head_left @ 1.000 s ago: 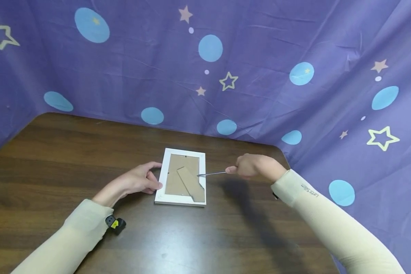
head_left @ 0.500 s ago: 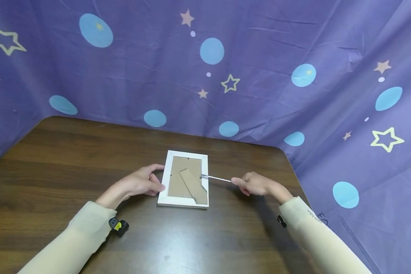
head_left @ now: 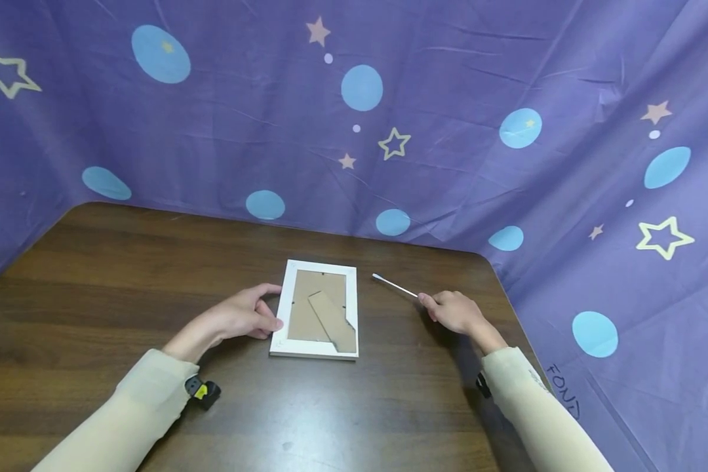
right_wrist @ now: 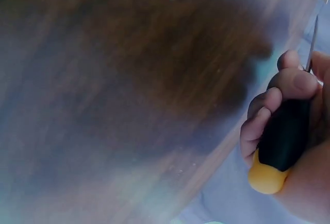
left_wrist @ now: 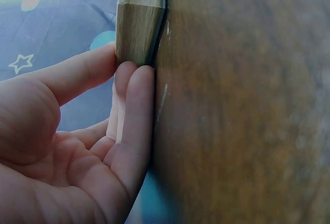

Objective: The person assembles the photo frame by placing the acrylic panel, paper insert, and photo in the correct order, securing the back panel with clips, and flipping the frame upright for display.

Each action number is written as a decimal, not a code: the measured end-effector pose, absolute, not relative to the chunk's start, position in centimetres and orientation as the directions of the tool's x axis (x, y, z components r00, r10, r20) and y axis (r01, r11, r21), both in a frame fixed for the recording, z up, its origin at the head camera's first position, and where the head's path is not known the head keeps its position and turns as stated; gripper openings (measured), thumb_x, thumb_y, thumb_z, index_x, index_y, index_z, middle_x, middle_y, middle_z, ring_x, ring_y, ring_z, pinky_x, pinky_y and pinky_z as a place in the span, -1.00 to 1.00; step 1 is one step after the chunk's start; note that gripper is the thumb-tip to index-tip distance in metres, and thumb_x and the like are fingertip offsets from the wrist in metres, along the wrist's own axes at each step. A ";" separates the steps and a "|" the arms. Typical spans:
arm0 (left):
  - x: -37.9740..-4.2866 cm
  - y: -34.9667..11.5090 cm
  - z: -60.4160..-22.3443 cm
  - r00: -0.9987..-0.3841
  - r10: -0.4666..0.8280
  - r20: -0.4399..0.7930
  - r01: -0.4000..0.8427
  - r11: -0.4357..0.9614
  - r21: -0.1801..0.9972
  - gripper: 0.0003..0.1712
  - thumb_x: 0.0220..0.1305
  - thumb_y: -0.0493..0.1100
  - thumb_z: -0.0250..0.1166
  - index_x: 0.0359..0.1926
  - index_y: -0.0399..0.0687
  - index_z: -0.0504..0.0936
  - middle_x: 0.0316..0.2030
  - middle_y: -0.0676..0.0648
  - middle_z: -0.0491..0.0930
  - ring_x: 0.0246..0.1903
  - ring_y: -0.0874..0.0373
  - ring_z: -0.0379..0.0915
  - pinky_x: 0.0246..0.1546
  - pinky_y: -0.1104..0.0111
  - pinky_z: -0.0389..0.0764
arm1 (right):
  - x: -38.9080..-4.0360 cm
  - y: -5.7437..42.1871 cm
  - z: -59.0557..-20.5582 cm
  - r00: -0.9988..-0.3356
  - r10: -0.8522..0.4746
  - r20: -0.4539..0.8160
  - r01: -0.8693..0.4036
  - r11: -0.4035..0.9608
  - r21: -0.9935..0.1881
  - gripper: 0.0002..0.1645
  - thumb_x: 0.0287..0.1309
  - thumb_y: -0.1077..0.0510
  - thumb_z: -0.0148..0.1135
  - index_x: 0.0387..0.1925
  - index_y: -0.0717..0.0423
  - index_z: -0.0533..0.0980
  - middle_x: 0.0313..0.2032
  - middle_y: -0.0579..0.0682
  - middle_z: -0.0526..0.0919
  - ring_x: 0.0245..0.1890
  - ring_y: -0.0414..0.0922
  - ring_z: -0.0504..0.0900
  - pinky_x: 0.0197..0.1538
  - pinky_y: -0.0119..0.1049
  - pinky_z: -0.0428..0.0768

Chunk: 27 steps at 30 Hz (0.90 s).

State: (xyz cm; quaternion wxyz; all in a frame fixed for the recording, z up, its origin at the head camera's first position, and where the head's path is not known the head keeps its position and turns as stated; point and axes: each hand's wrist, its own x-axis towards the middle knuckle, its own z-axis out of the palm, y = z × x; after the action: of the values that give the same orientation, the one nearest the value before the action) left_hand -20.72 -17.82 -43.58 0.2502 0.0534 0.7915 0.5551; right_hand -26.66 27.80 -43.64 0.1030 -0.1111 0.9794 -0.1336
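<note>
A white picture frame (head_left: 275, 334) lies face down, showing its brown backing board (head_left: 307, 318) and a slanted stand flap (head_left: 333, 321). My left hand (head_left: 242, 313) grips the frame's left edge. In the left wrist view, the fingers (left_wrist: 136, 100) of that hand touch the frame's wooden side (left_wrist: 138, 31) near its corner. A screwdriver (head_left: 396, 286) is in my right hand (head_left: 453, 311), its thin metal shaft pointing towards the far left, apart from the frame. The right wrist view shows the fingers curled round its black and yellow handle (right_wrist: 283, 136).
Dark brown wooden table (head_left: 171, 262) lies under everything. A purple curtain (head_left: 448, 78) with stars and blue dots hangs behind and along the right side. Small black devices sit at both wrists, such as the left wrist camera (head_left: 203, 391).
The screwdriver's tip has left the frame's inner right edge, and the right hand has drawn it away to the right. The left hand keeps its hold on the frame.
</note>
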 end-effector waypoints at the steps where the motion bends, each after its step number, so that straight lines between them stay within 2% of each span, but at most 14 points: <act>1: -20.7 -17.8 -43.6 -0.870 0.361 -0.336 -0.193 0.378 0.905 0.02 0.29 -0.38 0.45 0.62 -0.34 0.07 -0.23 -0.23 0.66 -0.26 0.03 0.67 -0.14 0.19 0.80 | -26.8 27.8 -43.7 -0.954 -0.250 -0.166 -0.197 0.940 -0.279 -0.28 0.64 -0.36 -0.18 -0.55 -0.07 0.51 -0.55 -0.12 0.54 -0.47 -0.12 0.49 -0.37 -0.21 0.41; 6: -20.7 -17.9 -43.7 -0.870 0.361 -0.334 -0.191 0.379 0.906 0.02 0.29 -0.37 0.46 0.62 -0.34 0.07 -0.23 -0.23 0.66 -0.26 0.03 0.67 -0.14 0.19 0.80 | -27.5 28.0 -44.2 -0.959 -0.250 -0.135 -0.201 0.933 -0.299 -0.50 0.65 -0.22 -0.06 -0.40 -0.06 0.46 -0.52 -0.09 0.46 -0.45 -0.10 0.47 -0.38 -0.20 0.37; 11: -20.7 -18.0 -43.7 -0.872 0.358 -0.335 -0.191 0.380 0.905 0.02 0.30 -0.37 0.45 0.62 -0.34 0.06 -0.23 -0.24 0.66 -0.27 0.02 0.66 -0.15 0.19 0.80 | -28.1 27.9 -44.3 -0.953 -0.295 -0.075 -0.252 0.903 -0.347 -0.68 0.62 -0.09 0.06 -0.30 -0.06 0.50 -0.46 -0.09 0.51 -0.36 -0.09 0.51 -0.32 -0.20 0.43; 21: -20.7 -18.0 -43.6 -0.870 0.357 -0.338 -0.192 0.386 0.902 0.02 0.31 -0.35 0.45 0.63 -0.32 0.06 -0.21 -0.24 0.66 -0.26 0.01 0.66 -0.12 0.18 0.80 | -28.8 28.1 -44.4 -0.913 -0.408 0.022 -0.392 0.860 -0.327 -0.81 0.56 0.16 0.19 -0.30 0.06 0.48 -0.44 -0.08 0.52 -0.34 -0.08 0.52 -0.21 -0.11 0.53; 27: -20.6 -18.0 -43.5 -0.869 0.363 -0.336 -0.189 0.384 0.904 0.03 0.31 -0.36 0.45 0.63 -0.33 0.06 -0.22 -0.24 0.66 -0.27 0.01 0.66 -0.13 0.18 0.81 | -29.0 28.6 -44.7 -0.907 -0.416 0.070 -0.417 0.859 -0.297 -0.77 0.51 0.21 0.23 -0.36 0.06 0.44 -0.45 -0.06 0.47 -0.33 -0.05 0.48 -0.19 -0.08 0.51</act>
State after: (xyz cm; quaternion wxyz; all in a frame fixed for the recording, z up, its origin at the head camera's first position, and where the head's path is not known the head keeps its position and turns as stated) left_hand -20.56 -18.03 -43.48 0.2500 0.0550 0.7933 0.5525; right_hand -29.01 28.55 -44.67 -0.0015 -0.2158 0.9642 -0.1544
